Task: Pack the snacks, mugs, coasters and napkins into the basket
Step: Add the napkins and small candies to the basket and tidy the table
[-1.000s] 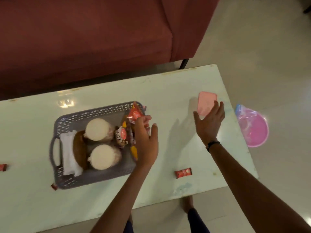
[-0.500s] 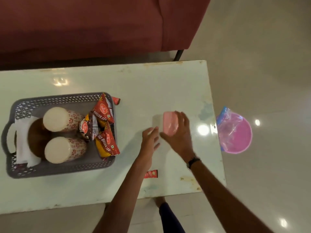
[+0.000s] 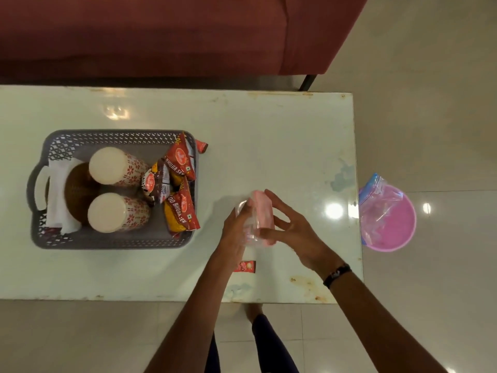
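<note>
A grey plastic basket [image 3: 113,244] sits on the left of the white table [image 3: 282,135]. Inside it stand two upturned mugs [image 3: 113,165] with red flower prints, a brown coaster [image 3: 75,184] on white napkins [image 3: 57,195], and several red and yellow snack packets [image 3: 180,208] along its right wall. To the right of the basket, my left hand [image 3: 236,232] and my right hand [image 3: 290,230] together hold a pink box with a clear plastic lid [image 3: 262,214] just above the table. The clear part lies against my left hand.
A small red sachet [image 3: 246,265] lies on the table under my left wrist. Another red packet [image 3: 201,146] pokes out behind the basket's far right corner. A pink bowl with a plastic bag [image 3: 387,219] sits on the floor right of the table. A dark red sofa [image 3: 161,36] stands beyond.
My right hand took the pink box from the table's right side and brought it toward the middle. My left hand left the snack packets in the basket and joined it on the box.
</note>
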Demonstrator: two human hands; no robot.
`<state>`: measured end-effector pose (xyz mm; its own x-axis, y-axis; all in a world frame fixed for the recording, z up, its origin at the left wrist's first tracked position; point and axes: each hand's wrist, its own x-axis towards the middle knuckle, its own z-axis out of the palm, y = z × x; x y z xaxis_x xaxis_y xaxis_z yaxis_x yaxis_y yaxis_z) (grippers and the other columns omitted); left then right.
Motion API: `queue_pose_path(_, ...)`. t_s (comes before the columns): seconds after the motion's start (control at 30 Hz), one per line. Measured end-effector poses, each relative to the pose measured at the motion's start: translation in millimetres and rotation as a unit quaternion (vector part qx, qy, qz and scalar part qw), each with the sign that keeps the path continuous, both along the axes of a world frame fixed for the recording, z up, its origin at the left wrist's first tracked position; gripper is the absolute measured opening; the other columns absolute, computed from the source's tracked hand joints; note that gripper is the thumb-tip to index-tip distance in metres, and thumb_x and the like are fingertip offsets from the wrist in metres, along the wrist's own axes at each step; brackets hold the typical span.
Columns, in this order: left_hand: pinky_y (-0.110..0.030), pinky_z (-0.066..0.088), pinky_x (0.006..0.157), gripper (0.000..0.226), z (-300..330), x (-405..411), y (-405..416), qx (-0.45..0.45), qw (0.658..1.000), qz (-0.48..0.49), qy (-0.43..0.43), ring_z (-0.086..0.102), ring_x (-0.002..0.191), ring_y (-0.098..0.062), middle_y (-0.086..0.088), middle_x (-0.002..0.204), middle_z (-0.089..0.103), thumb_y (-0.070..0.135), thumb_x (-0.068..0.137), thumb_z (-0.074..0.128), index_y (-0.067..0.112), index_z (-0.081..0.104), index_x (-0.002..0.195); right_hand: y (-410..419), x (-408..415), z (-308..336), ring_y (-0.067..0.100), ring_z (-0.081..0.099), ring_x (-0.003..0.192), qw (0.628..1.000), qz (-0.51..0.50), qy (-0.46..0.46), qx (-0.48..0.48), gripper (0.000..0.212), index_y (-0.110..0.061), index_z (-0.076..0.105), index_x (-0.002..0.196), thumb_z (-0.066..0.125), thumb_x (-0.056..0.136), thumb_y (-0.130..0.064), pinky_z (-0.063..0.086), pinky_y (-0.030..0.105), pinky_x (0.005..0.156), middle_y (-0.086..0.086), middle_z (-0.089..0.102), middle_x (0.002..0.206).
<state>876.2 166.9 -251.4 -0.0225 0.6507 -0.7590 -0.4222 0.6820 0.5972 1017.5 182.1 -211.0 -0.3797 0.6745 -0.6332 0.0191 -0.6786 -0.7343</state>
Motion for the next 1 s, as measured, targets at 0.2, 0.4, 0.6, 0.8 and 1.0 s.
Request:
queue_pose_path(0.2, -0.043, 0.056, 0.081, 0.074, -1.8, -16.3, 0.4, -0.001, 0.987, 0.008, -0.162, 0.064, 0.101, -0.030, -0.013, 0.120, 0.061, 0.070, 0.059, 0.065, 0.024, 0.056, 0.116, -1.2, 10.4, 2.3, 0.016, 0.058, 0.119, 0.999, 0.012, 0.039, -0.020, 0.071, -0.045, 0.041, 0.136, 0.070, 0.082, -0.009, 0.051, 0.039, 0.097, -0.011, 0.054, 0.134)
queue_pose_path(0.4, -0.048, 0.056, 0.081, 0.049, 4.6, -12.0, -3.3, -0.005, 0.985, -0.041, -0.169, 0.066, 0.099, -0.025, -0.007, 0.106, 0.067, 0.045, 0.068, 0.076, 0.021, 0.062, 0.108, -5.3, 9.0, -9.0, 0.017, 0.057, 0.120, 0.999, -0.003, 0.030, -0.040, 0.070, -0.045, 0.039, 0.137, 0.069, 0.083, -0.011, 0.048, 0.045, 0.100, -0.008, 0.050, 0.139)
queue_pose_path(0.6, -0.044, 0.051, 0.087, 0.021, -4.4, -22.3, 2.8, -0.032, 0.995, 0.007, -0.093, 0.062, 0.103, -0.029, -0.012, 0.115, 0.062, 0.027, 0.093, 0.046, 0.014, 0.056, 0.104, -5.6, 20.1, -27.0, 0.017, 0.058, 0.117, 0.987, -0.105, 0.088, -0.088, 0.052, -0.039, 0.039, 0.138, 0.048, 0.094, -0.014, 0.051, 0.039, 0.092, -0.004, 0.058, 0.128)
queue_pose_path(0.8, -0.049, 0.044, 0.101, 0.049, -10.8, -29.0, 11.2, -0.030, 0.996, -0.032, 0.077, 0.046, 0.127, -0.027, -0.010, 0.138, 0.049, 0.025, 0.090, 0.056, 0.017, 0.041, 0.137, -0.7, 33.7, -40.4, 0.031, 0.052, 0.112, 0.948, -0.285, 0.069, -0.121, 0.039, -0.011, 0.047, 0.128, 0.040, 0.090, -0.010, 0.045, 0.051, 0.100, 0.016, 0.053, 0.121)
queue_pose_path(1.0, -0.043, 0.038, 0.107, 0.053, -10.4, -34.1, -1.1, -0.027, 0.987, -0.054, 0.152, 0.039, 0.132, -0.022, -0.004, 0.146, 0.039, 0.024, 0.093, 0.054, 0.020, 0.033, 0.142, 9.3, 39.8, -46.5, 0.019, 0.050, 0.109, 0.958, -0.272, -0.079, -0.037, 0.036, -0.011, 0.048, 0.129, 0.045, 0.093, -0.007, 0.050, 0.028, 0.083, 0.004, 0.053, 0.118)
